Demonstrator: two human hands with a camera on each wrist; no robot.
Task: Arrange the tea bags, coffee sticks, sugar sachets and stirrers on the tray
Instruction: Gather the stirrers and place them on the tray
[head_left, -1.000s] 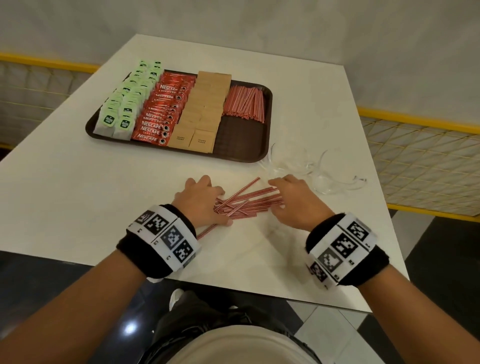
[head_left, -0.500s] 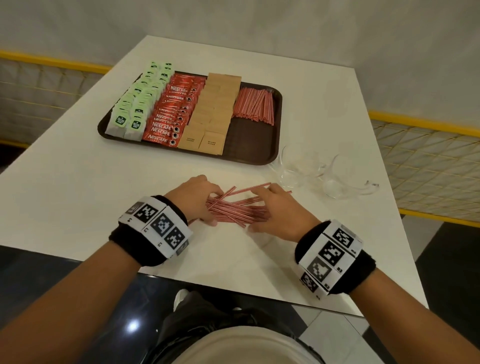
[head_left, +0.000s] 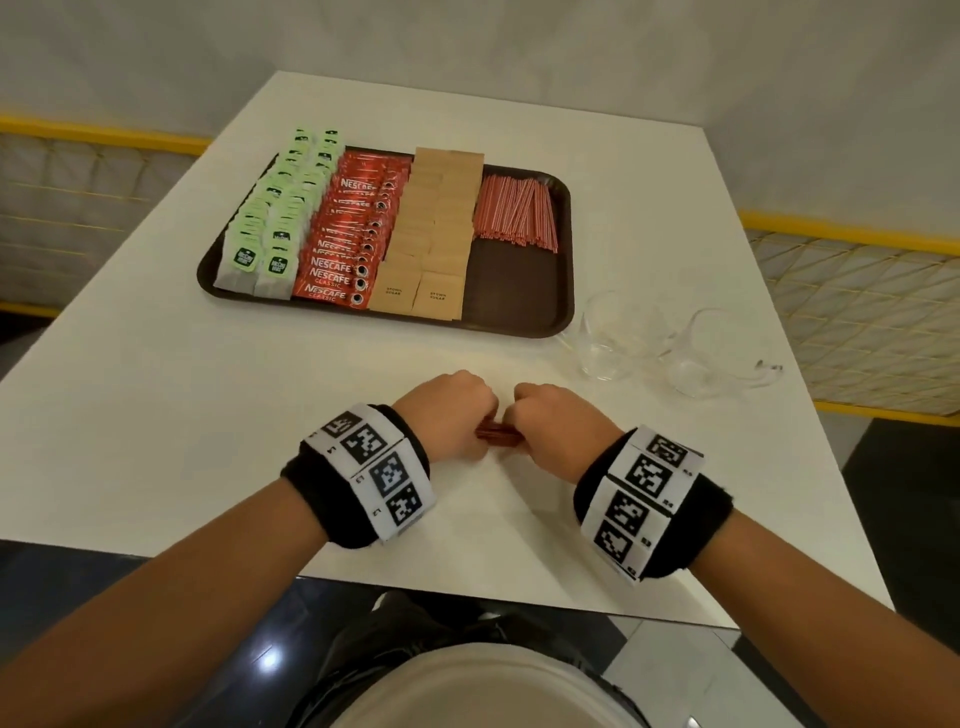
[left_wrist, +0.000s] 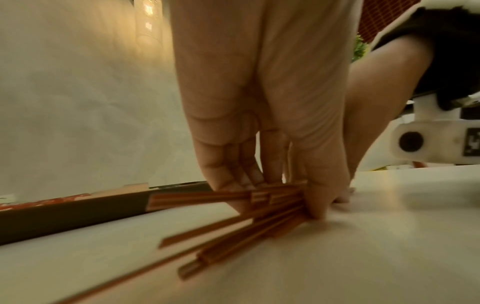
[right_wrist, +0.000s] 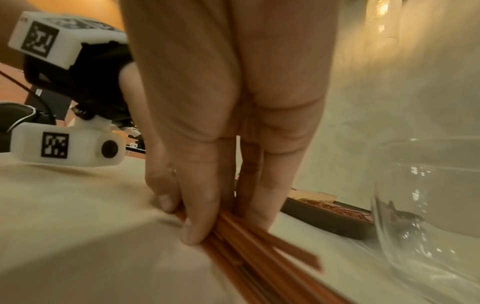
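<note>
A bundle of red stirrers (head_left: 497, 434) lies on the white table, gripped from both sides. My left hand (head_left: 451, 415) curls fingers and thumb round one end of the stirrers (left_wrist: 249, 218). My right hand (head_left: 556, 422) pinches the other end of the stirrers (right_wrist: 249, 240). Most of the bundle is hidden under the knuckles in the head view. Farther back, the brown tray (head_left: 524, 296) holds rows of green tea bags (head_left: 275, 223), red coffee sticks (head_left: 353, 244), brown sugar sachets (head_left: 436, 228) and a pile of stirrers (head_left: 517, 213).
Two clear glass cups (head_left: 608, 338) (head_left: 711, 358) stand right of the tray's near corner, close to my right hand; one glass cup (right_wrist: 426, 205) fills the right of the right wrist view. The table edge (head_left: 467, 587) runs just behind my wrists.
Both hands have drawn together and curled, gathering the spread stirrers into a tight bundle between them. The head view has shifted so the tray sits more central.
</note>
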